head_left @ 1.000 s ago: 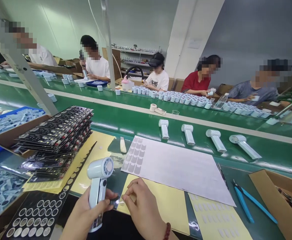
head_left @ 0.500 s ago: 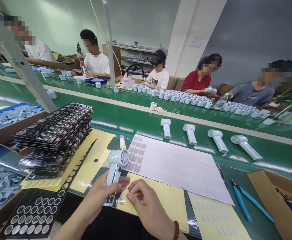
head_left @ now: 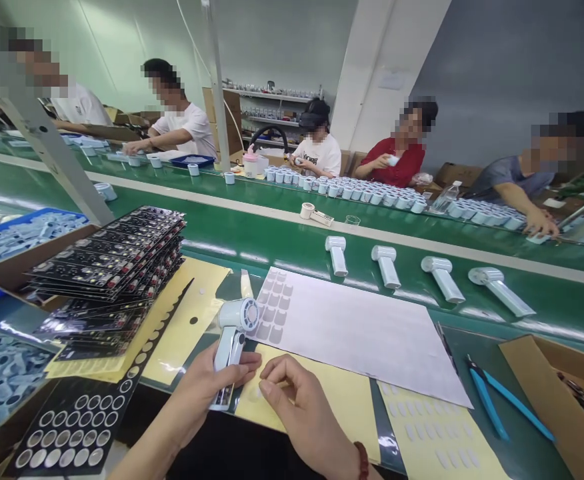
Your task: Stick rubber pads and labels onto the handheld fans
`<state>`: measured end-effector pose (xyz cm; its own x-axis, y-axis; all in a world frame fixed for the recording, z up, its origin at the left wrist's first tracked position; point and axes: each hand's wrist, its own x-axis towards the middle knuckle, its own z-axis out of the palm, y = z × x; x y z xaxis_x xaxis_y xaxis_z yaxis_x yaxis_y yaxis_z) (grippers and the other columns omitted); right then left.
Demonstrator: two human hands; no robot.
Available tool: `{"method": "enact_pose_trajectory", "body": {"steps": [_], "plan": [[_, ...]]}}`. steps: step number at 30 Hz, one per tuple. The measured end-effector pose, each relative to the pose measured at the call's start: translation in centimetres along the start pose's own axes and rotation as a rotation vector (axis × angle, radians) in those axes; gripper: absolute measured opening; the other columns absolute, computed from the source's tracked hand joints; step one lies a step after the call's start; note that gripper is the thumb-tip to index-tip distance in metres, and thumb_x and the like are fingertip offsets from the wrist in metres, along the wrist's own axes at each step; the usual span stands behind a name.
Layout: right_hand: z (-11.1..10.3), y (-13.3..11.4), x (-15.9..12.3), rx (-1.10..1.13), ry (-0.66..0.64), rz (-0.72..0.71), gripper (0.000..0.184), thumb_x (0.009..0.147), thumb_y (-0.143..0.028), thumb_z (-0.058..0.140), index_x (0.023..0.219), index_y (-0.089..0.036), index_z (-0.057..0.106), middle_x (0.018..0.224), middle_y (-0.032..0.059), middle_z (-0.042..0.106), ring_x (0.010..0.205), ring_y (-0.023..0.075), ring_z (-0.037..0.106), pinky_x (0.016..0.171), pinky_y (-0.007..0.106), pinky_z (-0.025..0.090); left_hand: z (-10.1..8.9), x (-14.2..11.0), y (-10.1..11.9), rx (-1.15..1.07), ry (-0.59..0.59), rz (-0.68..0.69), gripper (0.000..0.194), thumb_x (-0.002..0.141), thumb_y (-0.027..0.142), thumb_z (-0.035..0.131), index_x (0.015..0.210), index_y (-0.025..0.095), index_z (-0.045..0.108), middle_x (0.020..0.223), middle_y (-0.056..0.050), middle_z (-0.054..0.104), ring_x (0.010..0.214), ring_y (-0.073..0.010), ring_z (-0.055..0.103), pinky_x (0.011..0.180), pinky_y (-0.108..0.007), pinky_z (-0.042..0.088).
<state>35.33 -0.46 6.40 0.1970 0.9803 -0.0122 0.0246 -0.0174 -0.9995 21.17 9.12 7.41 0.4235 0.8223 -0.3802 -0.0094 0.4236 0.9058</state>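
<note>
Handheld fan (head_left: 239, 317) — probably light, stiff, slick; grip by handle (head_left: 228, 358). Left hand (head_left: 203, 379): curled around it. Right hand (head_left: 299, 403): fingertips together — contents unclear.

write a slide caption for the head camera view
Left hand gripping a light-blue, round-headed plastic handheld fan, right hand beside it over a yellow rectangular sheet.
</note>
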Motion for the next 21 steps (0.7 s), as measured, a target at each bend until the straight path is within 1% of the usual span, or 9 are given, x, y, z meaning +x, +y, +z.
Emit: {"method": "enact_pose_trajectory", "body": {"steps": [2,4,6,8,11,13,17,19,21], "plan": [[-0.2,-1.0,-0.1,0.010,0.001,-0.012,0.014,0.093,-0.030,0.056,0.081,-0.022,0.054,0.097,0.0041,0.063,0.091,0.0190,0.061,0.073,0.029,0.049,0.4,-0.3,0.2,0.022,-0.016,0.003,0.034,0.062,0.033,0.086,0.087,0.014,0.074,0.087,-0.010,0.076,0.081,-0.0224,0.069,0.076,-0.031,0.052],[-0.1,-2.1,-0.2,-0.037,-0.013,-0.049,0.011,0.092,-0.027,0.056,0.082,-0.022,0.055,0.098,0.0033,0.062,0.089,0.0178,0.060,0.070,0.027,0.048,1.1,-0.6,0.5,-0.042,-0.065,0.000,0.035,0.064,0.037,0.087,0.090,0.017,0.074,0.081,-0.005,0.074,0.076,-0.0185,0.066,0.071,-0.027,0.050],[0.1,-3.0,-0.1,-0.139,-0.037,-0.096,0.009,0.091,-0.022,0.057,0.082,-0.023,0.054,0.096,0.0015,0.059,0.085,0.0161,0.059,0.065,0.025,0.047,1.8,-0.9,0.7,-0.161,-0.078,-0.025,0.037,0.068,0.040,0.085,0.097,0.020,0.074,0.085,-0.004,0.074,0.081,-0.0188,0.066,0.073,-0.027,0.050],[0.2,-3.6,0.1,-0.248,-0.056,-0.128,0.010,0.090,-0.019,0.057,0.082,-0.023,0.053,0.096,0.0001,0.055,0.080,0.0143,0.057,0.064,0.025,0.046,2.3,-1.1,0.8,-0.248,-0.022,-0.066,0.039,0.068,0.042,0.084,0.100,0.022,0.075,0.092,-0.004,0.075,0.088,-0.0203,0.067,0.077,-0.027,0.051],[0.2,-4.0,0.6,-0.350,-0.071,-0.128,0.012,0.090,-0.017,0.056,0.081,-0.023,0.052,0.099,0.0001,0.052,0.078,0.0134,0.057,0.065,0.026,0.046,2.7,-1.0,0.8,-0.296,0.063,-0.111,0.040,0.065,0.042,0.087,0.098,0.022,0.076,0.098,-0.004,0.075,0.094,-0.0215,0.068,0.074,-0.025,0.052],[0.1,-4.1,0.8,-0.374,-0.076,-0.115,0.013,0.091,-0.017,0.055,0.080,-0.022,0.051,0.100,0.0007,0.051,0.077,0.0135,0.056,0.064,0.027,0.046,2.9,-1.0,0.8,-0.313,0.065,-0.111,0.043,0.065,0.041,0.087,0.101,0.022,0.075,0.103,-0.004,0.075,0.096,-0.0221,0.068,0.071,-0.024,0.052],[0.1,-4.2,1.0,-0.405,-0.087,-0.096,0.014,0.091,-0.017,0.055,0.079,-0.022,0.051,0.099,0.0010,0.050,0.074,0.0136,0.055,0.063,0.028,0.047,3.0,-1.0,1.0,-0.309,0.016,-0.084,0.046,0.068,0.041,0.085,0.107,0.023,0.072,0.109,-0.004,0.074,0.098,-0.0235,0.068,0.069,-0.025,0.052],[0.1,-4.2,1.1,-0.412,-0.093,-0.085,0.014,0.091,-0.017,0.055,0.079,-0.022,0.051,0.099,0.0011,0.050,0.074,0.0141,0.056,0.064,0.029,0.048,3.1,-1.0,1.0,-0.307,0.035,-0.091,0.046,0.067,0.042,0.085,0.107,0.023,0.072,0.108,-0.003,0.074,0.097,-0.0239,0.068,0.069,-0.025,0.053],[0.0,-4.3,1.3,-0.412,-0.102,-0.077,0.014,0.091,-0.017,0.055,0.079,-0.022,0.051,0.100,0.0012,0.050,0.076,0.0147,0.057,0.066,0.030,0.050,3.1,-0.9,0.8,-0.308,0.079,-0.109,0.046,0.064,0.042,0.087,0.105,0.024,0.074,0.104,-0.003,0.075,0.096,-0.0236,0.069,0.069,-0.025,0.053]]}}
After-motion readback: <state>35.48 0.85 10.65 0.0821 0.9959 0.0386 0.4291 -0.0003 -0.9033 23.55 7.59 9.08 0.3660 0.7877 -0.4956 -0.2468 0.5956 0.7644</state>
